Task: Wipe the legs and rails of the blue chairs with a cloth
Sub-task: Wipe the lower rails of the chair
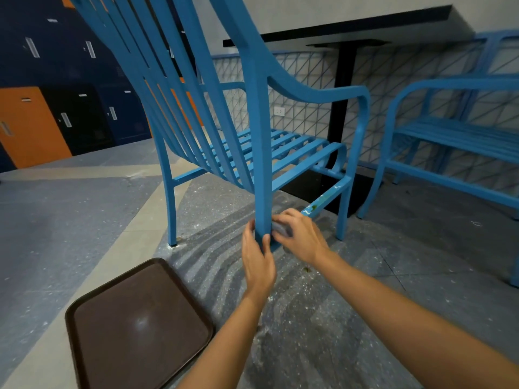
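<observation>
Low on the rear chair leg (263,192), cloth (280,228) is pressed by the clenching right hand (300,237); leg steadied, gripped by left hand (257,256).

tray (140,327) on the floor left of the near chair (264,153) (second chair (455,141) right, table (348,26) behind).

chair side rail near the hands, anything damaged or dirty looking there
Yes. The low side rail of the blue chair has chipped, pale patches and a greenish smear near its lower end, beside the right hand. The floor around it is dusted with white specks, plus a small greenish bit at.
</observation>
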A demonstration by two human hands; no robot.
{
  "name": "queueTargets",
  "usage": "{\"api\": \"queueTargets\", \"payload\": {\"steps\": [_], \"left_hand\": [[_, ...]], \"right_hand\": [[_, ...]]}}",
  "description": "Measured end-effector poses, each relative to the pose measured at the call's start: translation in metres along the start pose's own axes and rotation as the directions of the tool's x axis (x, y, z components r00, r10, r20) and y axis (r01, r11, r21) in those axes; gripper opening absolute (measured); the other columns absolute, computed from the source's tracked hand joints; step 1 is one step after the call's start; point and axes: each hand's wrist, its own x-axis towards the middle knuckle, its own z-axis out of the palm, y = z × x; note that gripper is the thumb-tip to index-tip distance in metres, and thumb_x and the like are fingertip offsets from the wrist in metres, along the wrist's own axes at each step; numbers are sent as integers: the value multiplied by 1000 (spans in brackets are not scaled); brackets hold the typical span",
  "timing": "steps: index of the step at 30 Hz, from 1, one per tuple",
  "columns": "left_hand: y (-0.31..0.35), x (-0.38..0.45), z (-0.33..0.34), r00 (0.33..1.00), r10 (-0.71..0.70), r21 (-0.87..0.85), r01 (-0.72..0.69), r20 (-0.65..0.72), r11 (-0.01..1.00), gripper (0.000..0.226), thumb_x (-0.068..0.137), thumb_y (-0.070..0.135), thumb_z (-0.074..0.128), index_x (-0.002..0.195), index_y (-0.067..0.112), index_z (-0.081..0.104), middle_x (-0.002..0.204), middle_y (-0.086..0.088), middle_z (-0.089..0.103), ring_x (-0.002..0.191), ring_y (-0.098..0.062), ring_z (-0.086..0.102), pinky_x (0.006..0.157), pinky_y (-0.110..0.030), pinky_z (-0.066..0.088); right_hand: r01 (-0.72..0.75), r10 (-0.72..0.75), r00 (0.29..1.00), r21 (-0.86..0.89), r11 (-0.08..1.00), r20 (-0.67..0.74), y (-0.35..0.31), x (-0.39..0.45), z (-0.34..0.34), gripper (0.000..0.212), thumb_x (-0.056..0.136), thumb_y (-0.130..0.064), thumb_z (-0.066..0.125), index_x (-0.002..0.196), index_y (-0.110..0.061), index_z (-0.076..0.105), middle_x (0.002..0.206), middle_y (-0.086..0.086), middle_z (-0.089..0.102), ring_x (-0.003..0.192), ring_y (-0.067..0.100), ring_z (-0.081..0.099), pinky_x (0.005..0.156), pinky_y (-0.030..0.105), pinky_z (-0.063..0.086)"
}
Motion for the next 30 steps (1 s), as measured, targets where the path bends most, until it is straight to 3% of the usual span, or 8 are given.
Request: {"api": "queueTargets", "payload": {"steps": [3,7,14,19,23,26,28,30], "left_hand": [[-1,2,6,999,-22,7,22,34,1000,31,100,12,45,131,9,44,112,-6,57,101,-16,58,85,-32,49],[-7,1,11,999,-34,44,33,20,998,24,99,9,44,123,13,44,103,-1,52,89,-8,54,74,-21,42],[-9,0,14,1000,-31,77,31,-7,997,17,98,4,44,110,16,44,95,0,49,84,3,52,71,-6,41],[-10,1,11,999,-49,103,47,17,994,19,99,8,46,117,13,45,98,-1,53,86,-6,54,67,-15,42],[-10,0,11,998,-67,105,65,20,992,18,99,10,46,117,12,45,95,-2,52,81,-10,52,66,-21,42],[-7,0,8,998,-59,131,55,28,990,14,99,12,47,114,12,45,92,-2,51,78,-10,50,66,-22,39],[-3,-4,8,998,-63,136,61,10,989,19,99,13,47,118,14,45,100,1,51,84,-7,51,73,-25,42],[-2,-19,10,997,-65,183,71,-41,981,37,99,12,47,135,14,39,122,4,46,108,-4,46,94,-23,41]], "right_hand": [[90,-89,994,-19,996,66,7,-8,12,33,92,-27,59,124,-22,62,113,-3,57,94,13,60,80,36,54],[211,-202,974,-81,974,106,21,-18,23,35,97,-25,52,130,-16,58,125,-2,55,109,15,55,92,35,50],[346,-328,938,-294,891,111,33,-17,24,33,96,-15,52,128,-12,59,124,3,60,98,20,58,84,35,53],[307,-272,951,-371,877,145,47,-10,16,38,95,-11,50,134,-11,53,127,5,57,98,25,55,85,39,51],[180,-133,982,-426,887,138,64,-2,6,41,98,-15,45,139,-15,47,138,-1,49,111,24,50,90,39,49],[74,-29,994,-434,898,110,71,3,-1,39,100,-18,44,138,-20,46,137,-5,47,112,23,49,84,38,51],[31,14,995,-421,907,103,71,7,-5,37,100,-20,43,136,-21,48,134,-6,48,110,23,48,81,39,52],[17,27,994,-410,912,102,70,9,-8,35,100,-20,44,134,-20,51,133,-5,47,110,24,48,81,40,52]]}}
